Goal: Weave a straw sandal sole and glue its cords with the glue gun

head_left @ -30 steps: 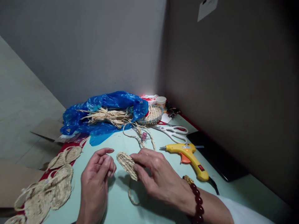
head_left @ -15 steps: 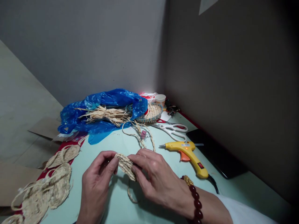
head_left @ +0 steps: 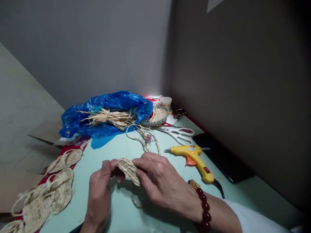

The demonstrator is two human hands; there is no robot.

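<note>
My right hand [head_left: 161, 181] pinches a small coiled piece of braided straw [head_left: 128, 171] between thumb and fingers at its right side. At the left end of that piece is my left hand [head_left: 100, 187], its fingers curled against and behind the edge while its thumb stands raised off the straw. The left fingertips are partly hidden. A thin braided straw cord [head_left: 134, 198] hangs below the piece. Another length of straw cord [head_left: 157, 142] loops on the table beyond my hands, around a pink binder clip [head_left: 148, 139].
A yellow glue gun [head_left: 191, 157] lies at the right, near white-handled scissors [head_left: 179, 133] and a black flat device [head_left: 223, 158]. Behind are a blue plastic bag [head_left: 116, 98], a straw bundle [head_left: 109, 117], a woven basket [head_left: 159, 116] and a paper cup [head_left: 166, 102]. Braided straw shapes [head_left: 58, 191] line the left edge.
My left thumb has lifted off the braided straw piece, and the left fingers have shifted behind its edge. The right hand keeps its hold, and the view has moved slightly.
</note>
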